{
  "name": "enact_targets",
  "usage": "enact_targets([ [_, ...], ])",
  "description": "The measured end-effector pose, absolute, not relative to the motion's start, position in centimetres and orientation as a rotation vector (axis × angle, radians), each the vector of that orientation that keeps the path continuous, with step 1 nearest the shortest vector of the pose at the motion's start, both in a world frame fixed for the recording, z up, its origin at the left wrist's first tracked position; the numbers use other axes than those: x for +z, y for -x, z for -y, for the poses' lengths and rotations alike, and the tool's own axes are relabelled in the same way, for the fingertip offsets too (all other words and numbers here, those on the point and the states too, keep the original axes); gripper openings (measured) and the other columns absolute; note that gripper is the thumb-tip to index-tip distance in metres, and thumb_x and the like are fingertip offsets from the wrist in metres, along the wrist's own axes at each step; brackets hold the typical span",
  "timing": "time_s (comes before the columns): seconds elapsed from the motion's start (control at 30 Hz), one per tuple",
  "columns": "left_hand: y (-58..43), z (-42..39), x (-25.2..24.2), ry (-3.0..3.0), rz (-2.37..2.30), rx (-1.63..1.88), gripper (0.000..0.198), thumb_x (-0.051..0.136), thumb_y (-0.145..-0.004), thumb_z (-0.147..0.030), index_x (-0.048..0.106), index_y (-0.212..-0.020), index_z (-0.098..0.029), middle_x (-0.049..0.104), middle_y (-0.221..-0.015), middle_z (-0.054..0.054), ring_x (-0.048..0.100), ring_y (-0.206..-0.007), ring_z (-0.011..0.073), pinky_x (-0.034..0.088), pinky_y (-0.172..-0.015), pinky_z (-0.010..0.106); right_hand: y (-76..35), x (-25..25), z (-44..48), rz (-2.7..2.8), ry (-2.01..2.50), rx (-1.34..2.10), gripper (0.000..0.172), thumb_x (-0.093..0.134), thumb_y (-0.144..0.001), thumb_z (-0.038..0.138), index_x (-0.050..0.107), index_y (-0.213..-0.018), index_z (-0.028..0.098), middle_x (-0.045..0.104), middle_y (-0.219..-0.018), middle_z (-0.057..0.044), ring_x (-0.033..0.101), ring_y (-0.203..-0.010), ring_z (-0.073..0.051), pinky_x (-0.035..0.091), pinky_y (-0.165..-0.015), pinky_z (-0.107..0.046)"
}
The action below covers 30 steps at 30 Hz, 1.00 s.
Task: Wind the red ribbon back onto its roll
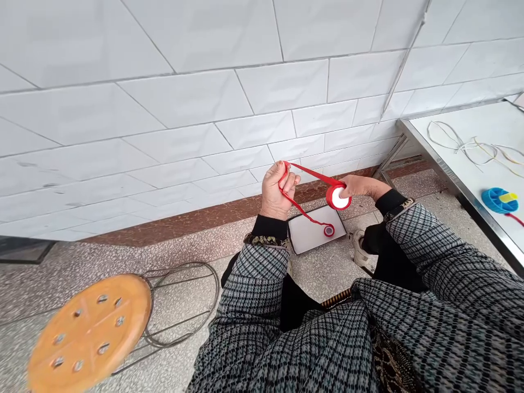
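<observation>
My right hand [360, 186] grips a red roll of tape with a white core [338, 197]. A red strip of tape [317, 176] runs from it up and left to my left hand [278, 189], whose fingers are closed round the strip. From my left hand a thinner red strand [301, 211] hangs down to a small red spool [328, 231], which lies on a white tray [311, 236] on the floor below both hands. Both arms wear grey checked sleeves.
An orange round stool with a wire frame [92, 330] stands at the lower left. A steel-edged white table [470, 164] at the right carries loose wires [470, 144] and a blue round holder [499, 200]. A white tiled wall [184, 109] faces me. A shoe [360, 248] rests beside the tray.
</observation>
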<state>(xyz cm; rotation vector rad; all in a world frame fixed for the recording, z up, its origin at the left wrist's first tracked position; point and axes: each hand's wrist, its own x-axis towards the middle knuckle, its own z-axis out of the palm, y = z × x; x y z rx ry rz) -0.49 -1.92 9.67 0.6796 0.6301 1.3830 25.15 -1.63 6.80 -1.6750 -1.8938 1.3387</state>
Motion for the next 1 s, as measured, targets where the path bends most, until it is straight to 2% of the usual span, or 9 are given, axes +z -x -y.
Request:
enact_targets([
  [0.13,0.4,1.8,9.5,-0.666,-0.618,1.37,0.04,0.068,-0.108,-0.025,0.066,-0.068,-0.02,0.017,-0.045,-0.012,0.022,-0.037,0.0047,0.048,-0.056,0.022,-24.3,5.9,1.9,2.081,1.689,1.45,0.016,0.072,-0.06,0.013,0.058,-0.057,0.019,0.052,-0.058,0.004,0.043,-0.059,-0.013,0.031,-0.06,-0.029],
  [0.23,0.4,1.7,9.6,-0.638,-0.607,1.38,0.04,0.068,-0.107,-0.025,0.065,-0.068,-0.02,0.018,-0.046,-0.012,0.023,-0.037,0.0046,0.049,-0.057,0.022,-24.0,5.6,2.0,2.133,1.636,1.563,0.017,0.07,-0.06,0.017,0.054,-0.055,0.019,0.05,-0.059,0.004,0.042,-0.061,-0.013,0.031,-0.061,-0.028],
  [0.33,0.8,1.5,9.7,-0.603,-0.614,1.41,0.039,0.071,-0.106,-0.027,0.064,-0.068,-0.02,0.019,-0.046,-0.012,0.025,-0.037,0.0046,0.05,-0.057,0.021,-24.1,5.6,2.0,2.12,1.58,1.665,0.009,0.071,-0.059,0.02,0.063,-0.061,0.018,0.058,-0.065,0.003,0.049,-0.066,-0.015,0.037,-0.064,-0.029],
  [0.47,1.2,1.3,9.8,-0.599,-0.616,1.41,0.041,0.07,-0.106,-0.027,0.062,-0.067,-0.02,0.019,-0.046,-0.012,0.023,-0.036,0.0047,0.051,-0.057,0.022,-24.0,5.1,2.0,2.091,1.562,1.747,0.011,0.075,-0.057,0.021,0.073,-0.067,0.016,0.068,-0.07,0.001,0.057,-0.071,-0.017,0.045,-0.069,-0.029],
  [0.57,1.5,1.1,9.9,-0.602,-0.623,1.417,0.04,0.071,-0.106,-0.026,0.063,-0.068,-0.02,0.019,-0.046,-0.012,0.022,-0.036,0.0046,0.05,-0.056,0.022,-24.1,4.2,2.0,1.983,1.532,1.806,0.013,0.075,-0.055,0.021,0.075,-0.067,0.016,0.071,-0.07,0.001,0.06,-0.072,-0.018,0.048,-0.071,-0.03],
  [0.8,2.2,1.2,10.5,-0.613,-0.655,1.454,0.04,0.074,-0.104,-0.027,0.061,-0.067,-0.02,0.018,-0.046,-0.012,0.023,-0.036,0.0041,0.047,-0.054,0.02,-25.7,1.9,1.6,1.597,1.266,1.966,0.027,0.079,-0.054,0.024,0.08,-0.079,0.015,0.081,-0.081,-0.005,0.068,-0.075,-0.019,0.055,-0.077,-0.032],
  [1.0,2.2,1.9,10.7,-0.673,-0.631,1.378,0.041,0.068,-0.107,-0.021,0.065,-0.066,-0.018,0.021,-0.042,-0.012,0.024,-0.034,0.0033,0.046,-0.053,0.019,-26.7,2.6,0.9,1.355,1.263,1.879,0.026,0.082,-0.056,0.02,0.081,-0.081,0.014,0.081,-0.079,-0.006,0.07,-0.071,-0.017,0.057,-0.069,-0.025],
])
